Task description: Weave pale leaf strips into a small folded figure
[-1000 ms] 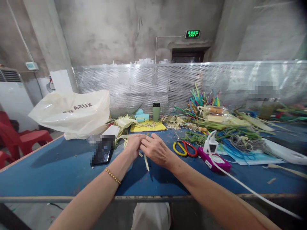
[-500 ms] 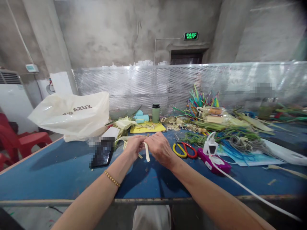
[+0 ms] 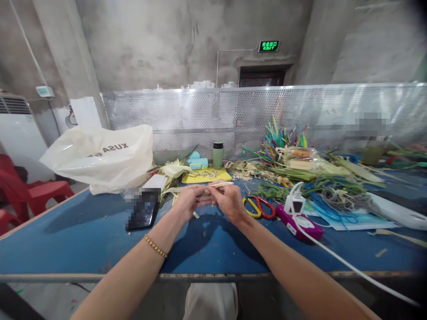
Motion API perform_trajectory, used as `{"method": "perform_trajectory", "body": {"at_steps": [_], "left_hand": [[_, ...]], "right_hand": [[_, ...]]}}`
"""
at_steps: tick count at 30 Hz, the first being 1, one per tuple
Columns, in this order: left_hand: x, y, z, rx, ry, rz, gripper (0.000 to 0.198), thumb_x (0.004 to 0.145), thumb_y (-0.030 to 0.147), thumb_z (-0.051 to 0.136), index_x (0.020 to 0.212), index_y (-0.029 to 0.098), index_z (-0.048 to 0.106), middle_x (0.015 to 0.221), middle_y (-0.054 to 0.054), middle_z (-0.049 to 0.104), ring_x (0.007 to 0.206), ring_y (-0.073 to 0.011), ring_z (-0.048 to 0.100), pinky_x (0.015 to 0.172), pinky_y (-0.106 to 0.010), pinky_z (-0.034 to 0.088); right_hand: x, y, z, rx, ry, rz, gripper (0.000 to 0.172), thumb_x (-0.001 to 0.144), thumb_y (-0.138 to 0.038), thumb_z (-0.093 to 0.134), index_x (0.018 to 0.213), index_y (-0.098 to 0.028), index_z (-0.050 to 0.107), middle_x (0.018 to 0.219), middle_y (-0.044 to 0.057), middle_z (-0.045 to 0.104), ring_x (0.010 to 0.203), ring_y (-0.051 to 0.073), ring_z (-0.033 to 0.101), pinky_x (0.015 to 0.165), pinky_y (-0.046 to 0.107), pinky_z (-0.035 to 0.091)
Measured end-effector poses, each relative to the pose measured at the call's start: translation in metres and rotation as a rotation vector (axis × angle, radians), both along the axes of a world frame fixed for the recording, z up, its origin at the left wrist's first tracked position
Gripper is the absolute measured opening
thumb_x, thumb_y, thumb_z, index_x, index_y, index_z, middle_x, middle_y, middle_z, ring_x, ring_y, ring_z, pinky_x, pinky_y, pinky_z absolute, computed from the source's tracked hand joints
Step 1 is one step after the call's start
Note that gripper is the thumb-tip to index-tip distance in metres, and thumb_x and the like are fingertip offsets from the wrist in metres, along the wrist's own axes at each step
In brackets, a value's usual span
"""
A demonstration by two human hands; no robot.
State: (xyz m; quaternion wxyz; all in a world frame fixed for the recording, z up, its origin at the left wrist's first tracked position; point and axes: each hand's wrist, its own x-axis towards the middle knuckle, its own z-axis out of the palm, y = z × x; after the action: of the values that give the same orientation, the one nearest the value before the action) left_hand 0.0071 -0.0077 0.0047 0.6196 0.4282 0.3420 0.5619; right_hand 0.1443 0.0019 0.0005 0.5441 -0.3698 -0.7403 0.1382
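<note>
Over the table, my left hand (image 3: 191,200) and my right hand (image 3: 230,202) meet fingertip to fingertip. Both are closed in a pinch on a thin pale plant strip (image 3: 224,184), which looks like dried husk. One end of it points right, above my right hand; the part between my fingers is hidden. Behind my left hand lies a heap of pale husks (image 3: 175,169). Scissors (image 3: 258,207) with one yellow and one red handle lie just right of my right hand. A black phone (image 3: 145,211) rests left of my left wrist.
A large white plastic bag (image 3: 100,155) stands at the back left of the blue table (image 3: 100,249). A green bottle (image 3: 218,156) is behind a yellow cloth (image 3: 203,176). On the right are a purple box (image 3: 298,222) with a white cable, green cords (image 3: 270,192) and a colourful bundle (image 3: 283,138).
The strip's free end hung down between my hands and now points right. My right hand has turned and its fingers have shifted on the strip. The view has moved slightly.
</note>
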Motion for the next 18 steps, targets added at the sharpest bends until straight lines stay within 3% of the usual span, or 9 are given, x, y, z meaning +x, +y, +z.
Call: {"method": "perform_trajectory", "body": {"at_steps": [6,10,14,18], "left_hand": [[-0.001,0.000,0.000,-0.014,0.006,0.000,0.007,0.065,0.013,0.066,0.070,0.009,0.064,0.067,-0.011,0.071,0.062,-0.0227,0.070,0.069,-0.034,0.057],[0.000,0.000,-0.001,0.003,0.053,0.029,0.009,0.062,0.014,0.067,0.070,0.009,0.065,0.070,-0.012,0.071,0.065,-0.0230,0.070,0.070,-0.035,0.057],[0.002,-0.004,0.001,0.018,0.093,0.082,0.010,0.061,0.016,0.068,0.068,0.010,0.064,0.068,-0.012,0.071,0.064,-0.0234,0.070,0.070,-0.036,0.057],[0.003,-0.007,0.004,-0.002,0.087,0.073,0.009,0.061,0.015,0.067,0.067,0.010,0.062,0.069,-0.014,0.072,0.067,-0.0245,0.070,0.069,-0.035,0.057]], "right_hand": [[0.003,-0.003,0.006,-0.095,0.021,-0.020,0.023,0.085,-0.034,0.051,0.076,-0.016,0.064,0.042,-0.003,0.056,0.043,0.013,0.057,0.055,0.022,0.045],[0.004,-0.007,0.011,-0.178,0.046,-0.035,0.022,0.083,-0.033,0.053,0.074,-0.016,0.063,0.039,-0.003,0.054,0.042,0.013,0.057,0.056,0.022,0.046],[0.002,-0.008,0.012,-0.183,0.099,-0.008,0.022,0.081,-0.035,0.054,0.071,-0.017,0.061,0.047,-0.002,0.059,0.039,0.011,0.052,0.050,0.022,0.043],[0.001,0.000,0.007,-0.079,0.122,-0.060,0.019,0.078,-0.034,0.057,0.070,-0.017,0.061,0.067,0.003,0.066,0.057,0.014,0.059,0.057,0.023,0.044]]}}
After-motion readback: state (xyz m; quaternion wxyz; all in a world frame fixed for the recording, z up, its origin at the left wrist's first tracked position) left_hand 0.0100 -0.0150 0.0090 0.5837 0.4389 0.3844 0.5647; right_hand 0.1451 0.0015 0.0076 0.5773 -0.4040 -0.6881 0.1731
